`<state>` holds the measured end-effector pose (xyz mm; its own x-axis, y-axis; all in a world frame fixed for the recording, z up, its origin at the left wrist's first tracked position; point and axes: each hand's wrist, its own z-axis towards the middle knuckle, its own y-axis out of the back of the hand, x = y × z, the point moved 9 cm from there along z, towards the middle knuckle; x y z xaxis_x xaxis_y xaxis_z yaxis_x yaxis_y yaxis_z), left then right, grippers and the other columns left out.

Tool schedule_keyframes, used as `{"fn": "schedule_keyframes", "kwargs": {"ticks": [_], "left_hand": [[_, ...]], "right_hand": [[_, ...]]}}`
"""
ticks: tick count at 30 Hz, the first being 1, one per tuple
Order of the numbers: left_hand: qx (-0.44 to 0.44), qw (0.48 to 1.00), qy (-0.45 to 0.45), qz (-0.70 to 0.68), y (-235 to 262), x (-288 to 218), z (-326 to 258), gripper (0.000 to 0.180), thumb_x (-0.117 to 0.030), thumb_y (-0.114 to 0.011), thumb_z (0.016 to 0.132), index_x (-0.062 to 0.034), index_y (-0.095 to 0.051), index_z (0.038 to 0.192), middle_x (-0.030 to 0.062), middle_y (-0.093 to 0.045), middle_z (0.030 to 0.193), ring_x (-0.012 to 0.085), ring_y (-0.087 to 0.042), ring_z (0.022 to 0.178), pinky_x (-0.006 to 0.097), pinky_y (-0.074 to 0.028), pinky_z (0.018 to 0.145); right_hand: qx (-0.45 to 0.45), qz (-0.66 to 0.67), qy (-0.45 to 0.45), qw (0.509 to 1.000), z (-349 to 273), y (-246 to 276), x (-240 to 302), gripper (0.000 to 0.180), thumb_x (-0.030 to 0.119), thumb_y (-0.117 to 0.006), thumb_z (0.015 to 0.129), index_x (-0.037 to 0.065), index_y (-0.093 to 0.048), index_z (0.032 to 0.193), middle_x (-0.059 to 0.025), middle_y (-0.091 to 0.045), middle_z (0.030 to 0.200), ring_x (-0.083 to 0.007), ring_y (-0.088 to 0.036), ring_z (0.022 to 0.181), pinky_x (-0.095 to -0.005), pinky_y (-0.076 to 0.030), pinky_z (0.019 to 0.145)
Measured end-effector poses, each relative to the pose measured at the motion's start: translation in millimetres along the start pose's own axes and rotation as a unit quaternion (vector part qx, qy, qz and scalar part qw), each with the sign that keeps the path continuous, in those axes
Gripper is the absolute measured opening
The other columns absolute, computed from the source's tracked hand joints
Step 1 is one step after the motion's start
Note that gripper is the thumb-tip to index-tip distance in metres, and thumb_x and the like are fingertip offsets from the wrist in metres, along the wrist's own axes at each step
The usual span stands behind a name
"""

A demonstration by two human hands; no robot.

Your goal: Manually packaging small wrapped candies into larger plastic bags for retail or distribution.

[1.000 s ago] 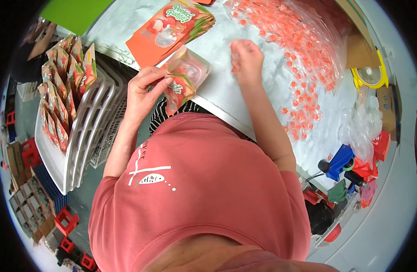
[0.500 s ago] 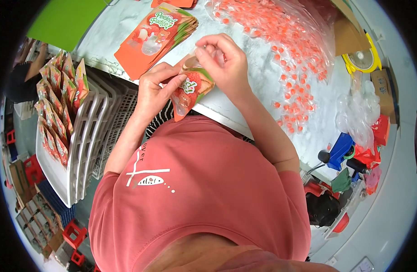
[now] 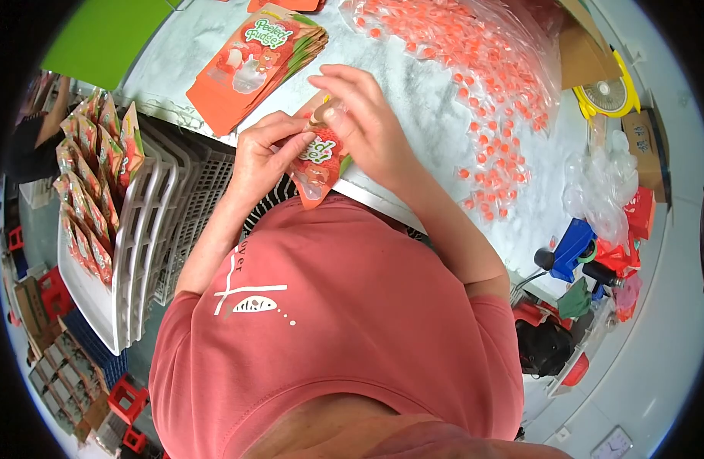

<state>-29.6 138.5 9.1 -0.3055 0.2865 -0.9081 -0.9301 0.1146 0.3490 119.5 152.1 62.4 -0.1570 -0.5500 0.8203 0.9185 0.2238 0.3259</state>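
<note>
Close to my body, at the table's front edge, my left hand (image 3: 269, 155) pinches a red and green snack pouch (image 3: 318, 162) by its side. The pouch hangs tilted, its mouth held apart at the top. My right hand (image 3: 366, 126) is over that mouth, fingers stretched out and apart, thumb touching the rim. The inside of the pouch is hidden. Just beyond my left hand lies a fanned stack of flat matching pouches (image 3: 252, 65). To the right of my right hand, small clear-wrapped red candies (image 3: 490, 145) spill from a large clear plastic bag (image 3: 532, 46).
Left of the table, stacked white crates (image 3: 130, 268) carry a top tray of filled pouches (image 3: 88, 187). A yellow fan (image 3: 606, 96), a carton (image 3: 644, 149), clear bags (image 3: 601, 183) and a blue tool-like object (image 3: 570, 249) line the right side. Part of another person (image 3: 38, 145) shows far left.
My right hand has come down and left onto the pouch mouth, and its curled fingers have straightened. My left hand keeps its hold on the pouch.
</note>
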Motion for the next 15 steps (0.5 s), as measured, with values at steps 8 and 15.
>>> {"fn": "schedule_keyframes", "kwargs": {"ticks": [8,15], "left_hand": [[-0.003,1.0,-0.007,-0.017,3,1,-7,0.018,-0.005,-0.073,0.087,0.0025,-0.073,0.103,0.0073,-0.066,0.084,0.0109,-0.062,0.071,0.025,-0.05,0.063],[0.025,1.0,-0.02,0.001,3,-11,-28,0.02,-0.001,-0.071,0.086,0.0005,-0.073,0.106,0.007,-0.068,0.092,0.0125,-0.064,0.08,0.027,-0.051,0.069]], "right_hand": [[-0.032,-0.024,-0.014,0.999,-16,43,-8,0.022,0.009,-0.057,0.097,0.0,-0.063,0.116,-0.0096,-0.063,0.115,-0.0207,-0.06,0.11,-0.0346,-0.044,0.1],[0.092,-0.292,0.085,0.948,-42,-3,26,0.022,0.01,-0.07,0.082,0.006,-0.069,0.104,-0.008,-0.065,0.103,-0.0246,-0.065,0.096,-0.044,-0.05,0.096]]}}
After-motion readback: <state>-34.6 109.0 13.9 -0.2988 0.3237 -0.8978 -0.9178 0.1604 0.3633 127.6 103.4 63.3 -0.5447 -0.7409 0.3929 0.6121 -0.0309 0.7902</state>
